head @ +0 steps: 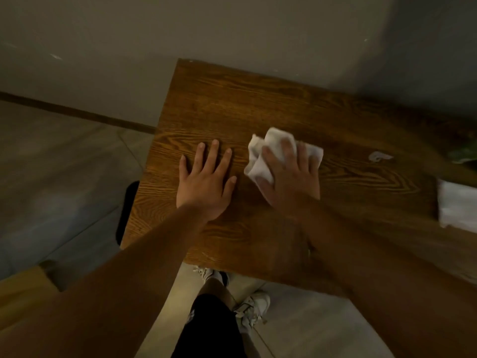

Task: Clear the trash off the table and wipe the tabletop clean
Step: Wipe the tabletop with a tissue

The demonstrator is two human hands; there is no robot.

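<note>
Head view, dim light, some motion blur on the right side.

Cloth (268, 153): white, crumpled, lying on the wooden surface (232, 104). Long axis runs roughly from just left of the right hand's thumb side up and across to beyond its outer fingers; bunched folds stick out past the fingertips and to the hand's left. No clear pointing end, shape too rumpled to tell.

Right hand (289, 177): palm down, fingers spread and laid flat over the cloth, pressing it to the surface. Not curled round it; it pins the cloth rather than grips it. Forearm blurred.

Left hand (206, 184): palm down, fingers spread wide, flat on bare wood just left of the cloth. Holds nothing. Thumb tip near the cloth edge, apart from it.

Small pale scrap (379, 156) on the surface, to the right of the right hand, well apart from it. Identity unclear.

White blurred object (456, 205) at the frame's right edge, farther right of the scrap; cannot tell what it is.

Below the near edge of the surface: person's legs, white shoes (253, 303) on the floor.
</note>
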